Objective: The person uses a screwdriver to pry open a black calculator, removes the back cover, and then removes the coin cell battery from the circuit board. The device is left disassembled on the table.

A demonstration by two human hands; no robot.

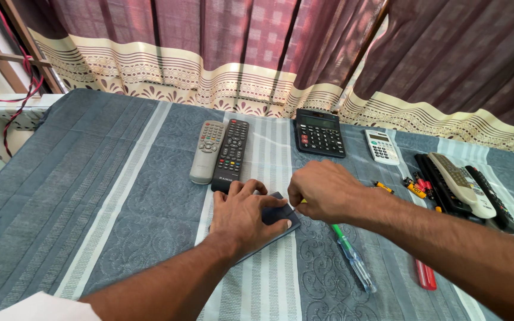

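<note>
Screwdriver [355, 261] beside right hand [322, 190]

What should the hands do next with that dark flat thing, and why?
Probably ease the back panel off the dark remote. The left hand presses it flat on the blue cloth while the right hand pinches at its upper edge. Loose batteries lie to the right and a green-handled screwdriver lies close by, unused.

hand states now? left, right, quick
Left hand: open, pressed flat on the dark remote.
Right hand: closed, fingertips at the remote's upper edge; what it pinches cannot be told.
</note>
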